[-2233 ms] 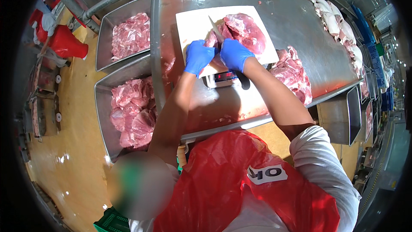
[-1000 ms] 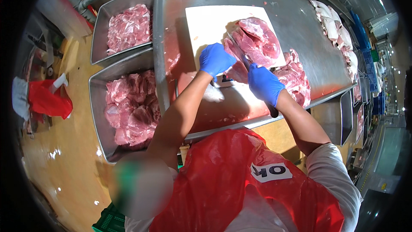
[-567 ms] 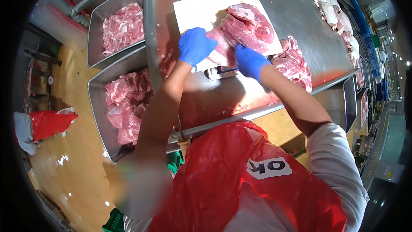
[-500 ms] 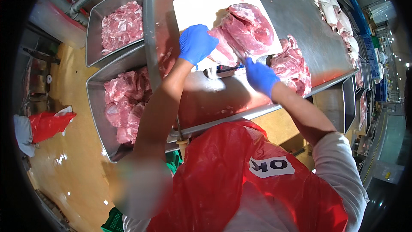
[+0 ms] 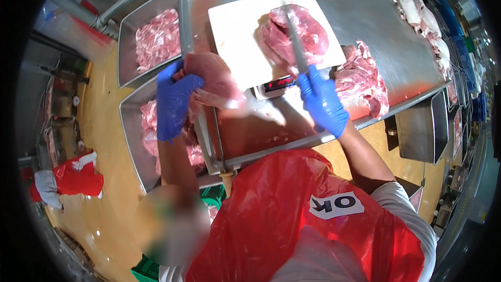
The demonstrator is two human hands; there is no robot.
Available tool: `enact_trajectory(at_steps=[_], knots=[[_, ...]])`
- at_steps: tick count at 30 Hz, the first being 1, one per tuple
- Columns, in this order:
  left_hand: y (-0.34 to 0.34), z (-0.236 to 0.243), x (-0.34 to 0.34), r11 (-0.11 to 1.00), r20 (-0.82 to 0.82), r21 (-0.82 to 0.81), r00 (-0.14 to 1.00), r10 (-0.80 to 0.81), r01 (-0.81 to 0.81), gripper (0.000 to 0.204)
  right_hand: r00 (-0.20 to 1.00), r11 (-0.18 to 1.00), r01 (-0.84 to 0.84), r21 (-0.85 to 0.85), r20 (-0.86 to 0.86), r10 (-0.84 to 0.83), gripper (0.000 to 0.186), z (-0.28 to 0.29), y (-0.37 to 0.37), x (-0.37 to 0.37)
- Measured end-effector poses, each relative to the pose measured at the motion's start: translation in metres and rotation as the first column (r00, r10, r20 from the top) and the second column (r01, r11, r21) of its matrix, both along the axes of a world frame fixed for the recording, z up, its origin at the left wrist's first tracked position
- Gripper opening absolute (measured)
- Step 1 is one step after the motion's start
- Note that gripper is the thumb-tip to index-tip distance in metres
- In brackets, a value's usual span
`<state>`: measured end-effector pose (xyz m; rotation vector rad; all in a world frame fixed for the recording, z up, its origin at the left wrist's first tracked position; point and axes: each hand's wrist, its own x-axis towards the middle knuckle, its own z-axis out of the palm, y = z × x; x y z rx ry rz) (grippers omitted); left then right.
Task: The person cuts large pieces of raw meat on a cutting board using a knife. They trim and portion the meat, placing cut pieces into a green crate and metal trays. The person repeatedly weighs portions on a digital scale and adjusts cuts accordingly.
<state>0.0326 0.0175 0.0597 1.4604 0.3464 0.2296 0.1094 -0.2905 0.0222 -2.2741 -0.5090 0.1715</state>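
My blue-gloved left hand (image 5: 176, 99) is closed on a slab of raw meat (image 5: 213, 75), lifted over the table's left edge beside the lower steel tub (image 5: 133, 136). The slab's right end is smeared by motion. In my blue-gloved right hand (image 5: 322, 102) is a knife (image 5: 295, 42), its blade pointing away from me across a larger chunk of raw meat (image 5: 318, 30). That chunk lies on a white cutting board (image 5: 229, 47). Whether the blade touches it, I cannot tell. Under the board's near edge shows a scale (image 5: 279, 84) with a lit red display.
A heap of meat pieces (image 5: 362, 81) lies right of the board on the steel table (image 5: 360, 10). Paler pieces (image 5: 412, 10) line its far right. Another steel tub (image 5: 125, 47) holds meat at the left. A deep steel bin (image 5: 422, 130) stands at the right. Someone in red (image 5: 78, 175) is far left.
The slab under my left hand has come away from the chunk and moved left, off the board. My right hand has shifted slightly right and nearer, with the knife blade now plainly showing over the chunk.
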Motion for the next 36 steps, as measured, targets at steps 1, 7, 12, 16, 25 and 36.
enact_trajectory(at_steps=[1, 7, 12, 16, 25, 36], knots=[[-0.006, -0.013, -0.011, 0.996, -0.003, -0.084, 1.000, 0.029, -0.029, 0.028, 0.997, 0.993, 0.069, 0.091, -0.049, -0.065, 0.021, 0.003, -0.006, 0.005], [-0.039, -0.080, -0.052, 0.919, -0.165, -0.370, 0.983, 0.078, -0.135, 0.032, 0.924, 0.880, 0.357, 0.314, -0.254, -0.284, 0.017, 0.026, -0.077, 0.035], [0.051, -0.041, -0.009, 0.950, -0.059, -0.010, 0.949, 0.311, -0.312, 0.023, 0.918, 0.878, 0.375, 0.297, -0.250, -0.307, 0.016, 0.018, -0.128, 0.040], [0.195, 0.012, 0.052, 0.838, -0.065, 0.467, 0.935, 0.349, -0.280, 0.029, 0.945, 0.913, 0.279, 0.297, -0.252, -0.207, 0.017, 0.005, -0.144, 0.052], [-0.139, -0.087, 0.109, 0.991, 0.034, 0.128, 0.999, -0.033, 0.029, 0.058, 0.938, 0.857, 0.153, 0.492, -0.344, 0.030, 0.021, -0.059, -0.144, 0.108], [-0.123, -0.090, 0.214, 0.958, 0.268, 0.209, 0.930, -0.251, 0.198, 0.065, 0.925, 0.846, -0.013, 0.533, -0.314, 0.212, 0.026, -0.051, -0.081, 0.145]])
